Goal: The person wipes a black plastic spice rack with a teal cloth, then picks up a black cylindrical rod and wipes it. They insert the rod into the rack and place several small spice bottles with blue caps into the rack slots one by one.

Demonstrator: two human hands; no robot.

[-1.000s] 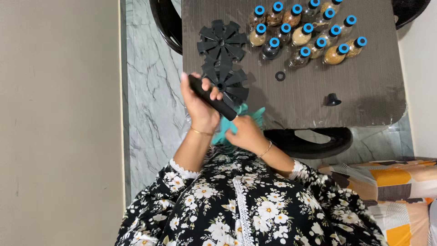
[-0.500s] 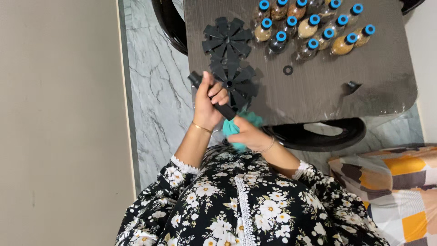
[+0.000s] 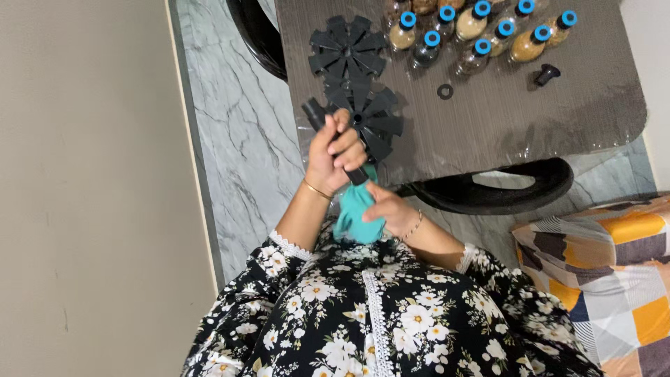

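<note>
Left hand (image 3: 333, 155) fingers wrap tight around a black rod (image 3: 333, 139), tilted toward eleven o'clock. Right hand (image 3: 391, 209) fingers pinch a teal cloth (image 3: 354, 213) at the rod's lower end. Black slotted discs (image 3: 352, 77) lie on the bench (image 3: 502, 119) at twelve o'clock.

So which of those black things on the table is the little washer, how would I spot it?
Start at the dark table and find the cluster of small bottles with blue caps along its far edge. Just in front of them, on bare tabletop, lies the ring. It is flat, round and holed, unlike the stubby black cap beside it or the big finned wheels.
</note>
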